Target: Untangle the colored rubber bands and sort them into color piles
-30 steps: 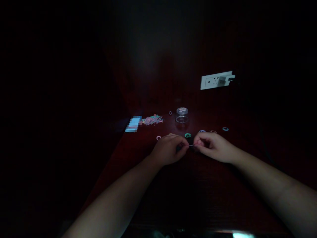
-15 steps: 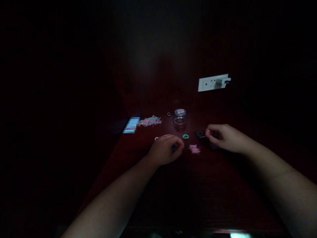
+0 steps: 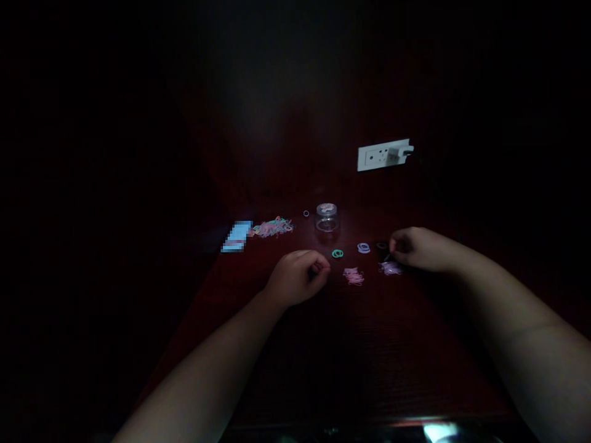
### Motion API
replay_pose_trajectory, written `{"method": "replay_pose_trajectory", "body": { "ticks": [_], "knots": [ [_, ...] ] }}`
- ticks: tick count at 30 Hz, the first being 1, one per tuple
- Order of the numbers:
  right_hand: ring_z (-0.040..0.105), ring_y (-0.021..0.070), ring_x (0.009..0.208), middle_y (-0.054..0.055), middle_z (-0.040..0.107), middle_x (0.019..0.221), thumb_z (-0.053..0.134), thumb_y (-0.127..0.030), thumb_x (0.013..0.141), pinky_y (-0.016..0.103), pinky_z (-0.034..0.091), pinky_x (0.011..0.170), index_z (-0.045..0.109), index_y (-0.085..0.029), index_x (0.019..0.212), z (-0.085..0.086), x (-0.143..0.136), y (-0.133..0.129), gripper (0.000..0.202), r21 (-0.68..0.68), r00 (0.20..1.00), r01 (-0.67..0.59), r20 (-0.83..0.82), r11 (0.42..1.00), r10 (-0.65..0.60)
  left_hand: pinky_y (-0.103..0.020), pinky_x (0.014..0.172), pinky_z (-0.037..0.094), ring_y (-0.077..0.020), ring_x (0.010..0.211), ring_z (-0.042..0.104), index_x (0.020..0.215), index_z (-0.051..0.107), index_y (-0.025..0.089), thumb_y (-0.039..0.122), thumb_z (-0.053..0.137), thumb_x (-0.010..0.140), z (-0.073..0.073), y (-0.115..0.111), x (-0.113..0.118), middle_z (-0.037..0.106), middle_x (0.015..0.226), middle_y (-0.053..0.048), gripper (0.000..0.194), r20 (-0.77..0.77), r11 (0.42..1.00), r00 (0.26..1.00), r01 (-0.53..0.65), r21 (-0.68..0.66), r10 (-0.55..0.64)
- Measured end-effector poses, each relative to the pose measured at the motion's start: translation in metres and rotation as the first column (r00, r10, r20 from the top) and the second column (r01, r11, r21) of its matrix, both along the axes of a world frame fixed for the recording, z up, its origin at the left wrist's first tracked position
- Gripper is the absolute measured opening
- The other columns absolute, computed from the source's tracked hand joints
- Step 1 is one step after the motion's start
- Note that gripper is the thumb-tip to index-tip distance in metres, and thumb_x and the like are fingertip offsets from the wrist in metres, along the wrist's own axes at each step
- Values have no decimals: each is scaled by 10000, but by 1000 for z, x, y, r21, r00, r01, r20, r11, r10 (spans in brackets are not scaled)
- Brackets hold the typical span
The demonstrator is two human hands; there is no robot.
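My left hand (image 3: 300, 277) is closed above the table, thumb and fingertips together; whatever it may hold is hidden. Just right of it are a pair of green hair bands (image 3: 337, 253) and a small pile of pink rubber bands (image 3: 353, 276). My right hand (image 3: 422, 249) pinches a thin pale strand, seemingly a rubber band, over a pile of lilac rubber bands (image 3: 390, 268). Left of those fingers lie a few larger lilac hair bands (image 3: 364, 248). A dark ring (image 3: 381, 245) rests close to the fingertips, hard to see in the shadow.
A clear lidded jar (image 3: 327, 219) stands farther back, with a single small ring (image 3: 306, 213) beside it. To the left are a mixed heap of coloured bands (image 3: 274, 227) and a pixelated bright phone-like rectangle (image 3: 237, 237). A wall socket with a plug (image 3: 383, 155) is behind the dark red table (image 3: 360, 351).
My right hand has shifted off the larger lilac bands to the lilac pile, so both now show. My left hand stays closed nearby. The whole view has shifted slightly.
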State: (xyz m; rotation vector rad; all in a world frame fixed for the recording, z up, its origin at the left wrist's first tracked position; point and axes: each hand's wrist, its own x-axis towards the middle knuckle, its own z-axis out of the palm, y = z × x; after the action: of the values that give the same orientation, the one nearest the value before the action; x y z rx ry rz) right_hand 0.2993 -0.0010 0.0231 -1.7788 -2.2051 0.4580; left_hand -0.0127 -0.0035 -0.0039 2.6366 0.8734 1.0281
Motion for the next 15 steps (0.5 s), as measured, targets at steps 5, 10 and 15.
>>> {"method": "replay_pose_trajectory", "body": {
  "ticks": [5,10,15],
  "knots": [
    [619,178,631,31,685,693,596,-195,718,300,446,602,622,-201,720,0,1,0,27,-32,1000,-1,-1,999,1,-259,647,493,-120,697,606,836,627,197,245,555,876,-1,1,0,662,767,3,95,0,1000,1000,1,-2,-1],
    [618,181,631,33,687,696,598,-189,716,306,445,603,631,-196,729,0,1,-1,35,-62,1000,-1,10,998,1,-248,626,483,-115,680,599,836,626,194,240,563,870,-3,2,0,653,751,7,85,13,1000,1000,3,-4,-3],
    [601,168,593,28,682,674,604,-197,710,298,447,579,637,-194,720,2,1,-2,34,-92,1000,-6,-7,996,6,-250,634,479,-108,676,600,843,632,196,233,566,865,-2,1,0,660,769,12,79,13,1000,1000,3,-18,-3]
  ]
}}
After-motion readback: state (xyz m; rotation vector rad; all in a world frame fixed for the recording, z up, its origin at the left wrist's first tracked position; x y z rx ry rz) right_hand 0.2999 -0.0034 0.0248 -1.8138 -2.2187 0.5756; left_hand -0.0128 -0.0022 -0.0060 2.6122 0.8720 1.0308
